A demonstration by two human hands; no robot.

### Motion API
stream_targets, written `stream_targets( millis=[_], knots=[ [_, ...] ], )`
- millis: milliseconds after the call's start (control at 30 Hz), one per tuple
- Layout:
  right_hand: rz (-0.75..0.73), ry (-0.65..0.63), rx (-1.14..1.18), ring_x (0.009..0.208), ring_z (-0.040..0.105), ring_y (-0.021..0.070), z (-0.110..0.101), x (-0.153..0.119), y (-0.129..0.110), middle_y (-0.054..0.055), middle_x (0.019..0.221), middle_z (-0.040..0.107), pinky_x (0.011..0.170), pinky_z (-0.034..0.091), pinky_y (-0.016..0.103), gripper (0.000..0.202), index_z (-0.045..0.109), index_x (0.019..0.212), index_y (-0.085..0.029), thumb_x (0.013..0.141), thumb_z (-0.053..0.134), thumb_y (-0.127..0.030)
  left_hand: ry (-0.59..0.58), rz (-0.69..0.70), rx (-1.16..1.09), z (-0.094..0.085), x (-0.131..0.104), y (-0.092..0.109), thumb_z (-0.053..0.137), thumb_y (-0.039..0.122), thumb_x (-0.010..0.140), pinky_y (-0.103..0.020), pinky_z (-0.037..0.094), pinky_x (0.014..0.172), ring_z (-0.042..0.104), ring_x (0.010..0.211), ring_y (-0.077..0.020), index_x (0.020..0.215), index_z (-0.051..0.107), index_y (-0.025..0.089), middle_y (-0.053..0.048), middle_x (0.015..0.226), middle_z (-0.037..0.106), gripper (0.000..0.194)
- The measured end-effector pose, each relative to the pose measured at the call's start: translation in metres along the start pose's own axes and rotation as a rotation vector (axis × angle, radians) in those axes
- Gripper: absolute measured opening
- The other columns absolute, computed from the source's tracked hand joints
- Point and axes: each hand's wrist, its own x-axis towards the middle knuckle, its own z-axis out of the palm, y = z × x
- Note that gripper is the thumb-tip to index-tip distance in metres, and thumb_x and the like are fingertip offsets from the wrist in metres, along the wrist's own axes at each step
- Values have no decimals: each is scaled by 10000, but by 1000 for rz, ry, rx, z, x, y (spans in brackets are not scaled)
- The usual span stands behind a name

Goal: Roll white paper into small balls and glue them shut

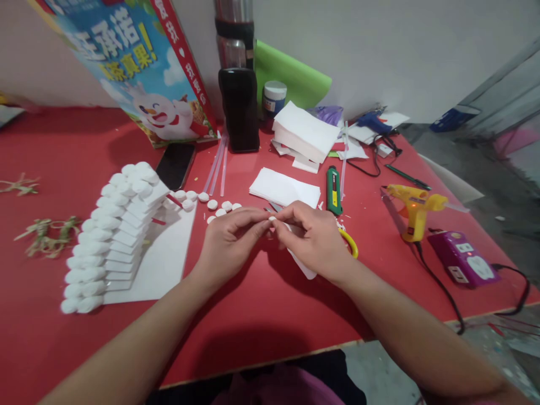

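Observation:
My left hand and my right hand meet over the middle of the red table. Between their fingertips is a small white piece, pinched from both sides. Under my right hand lies a white strip, partly covered. Small white discs are scattered beyond my left hand. To the left, a curved structure of white discs and folded white cards stands on a white sheet. Just past my fingers is a stack of white paper. Yellow-handled scissors are partly hidden by my right hand.
A green cutter lies right of the paper. Farther right are a yellow glue gun and a purple power socket with cables. Phones, a printed box and glue sticks are at the back left.

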Motion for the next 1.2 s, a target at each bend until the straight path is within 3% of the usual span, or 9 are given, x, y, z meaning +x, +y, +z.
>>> stream_targets(
  millis=[67, 133, 300, 433, 567, 667, 800, 967, 1200],
  knots=[
    [57, 9, 47, 717, 720, 196, -2, 1, -1, 41, 810, 766, 699, 565, 337, 145, 670, 903, -228, 944, 726, -355, 7, -10, 11, 0, -1, 0, 752, 219, 894, -335, 608, 788, 750, 802, -206, 902, 823, 227, -41, 863, 819, 72],
    [208, -70, 296, 718, 745, 216, -8, 5, -3, 50, 823, 772, 726, 609, 372, 254, 649, 909, -230, 915, 767, -455, -8, -46, -25, -2, -1, 0, 772, 251, 890, -337, 617, 753, 750, 764, -206, 909, 809, 221, -42, 844, 813, 52],
    [652, -491, 1004, 834, 813, 314, -26, 19, -1, 144, 950, 816, 799, 652, 518, 490, 615, 988, -207, 983, 557, -694, -19, -68, -108, -9, 0, -1, 781, 243, 890, -319, 615, 721, 747, 769, -199, 915, 792, 223, -45, 867, 804, 35],
    [868, -769, 1184, 843, 818, 324, -25, 26, 1, 181, 940, 811, 808, 644, 552, 539, 638, 1077, -151, 1094, 312, -581, -19, 6, -91, -15, 0, -1, 772, 214, 898, -273, 595, 721, 736, 805, -174, 939, 792, 225, -34, 918, 799, 47],
    [827, -866, 1253, 821, 810, 274, -23, 25, 3, 171, 945, 803, 835, 647, 508, 488, 647, 1104, -113, 1136, 209, -326, -72, 104, -37, -21, 3, 0, 759, 176, 906, -275, 595, 781, 738, 834, -168, 940, 786, 215, -33, 927, 799, 59],
    [701, -781, 1292, 658, 721, 172, -24, 22, 4, 123, 926, 784, 770, 649, 408, 351, 650, 1126, -105, 1117, 313, -203, -113, 134, -11, -23, 5, 0, 756, 191, 917, -300, 603, 786, 747, 841, -185, 938, 783, 216, -43, 921, 799, 43],
    [671, -666, 1299, 549, 548, 87, -21, 18, 3, 55, 815, 727, 619, 564, 259, 123, 662, 1094, -125, 1040, 599, -215, -123, 138, 11, -22, 7, -1, 747, 182, 909, -307, 607, 797, 752, 846, -190, 930, 777, 215, -43, 921, 801, 49],
    [615, -571, 1158, 547, 511, 62, -19, 17, 1, 8, 789, 693, 598, 529, 235, 292, 676, 1031, -147, 866, 862, -300, -117, 108, 27, -20, 6, -1, 734, 171, 903, -283, 610, 797, 757, 853, -179, 953, 777, 207, -39, 932, 803, 75],
    [461, -355, 785, 635, 620, 105, -13, 14, 4, -29, 777, 688, 631, 507, 260, 424, 679, 1014, -174, 746, 951, -359, -74, 55, 23, -16, 6, 2, 733, 175, 873, -252, 605, 732, 744, 783, -163, 893, 775, 188, -27, 854, 798, 48]
  ],
)
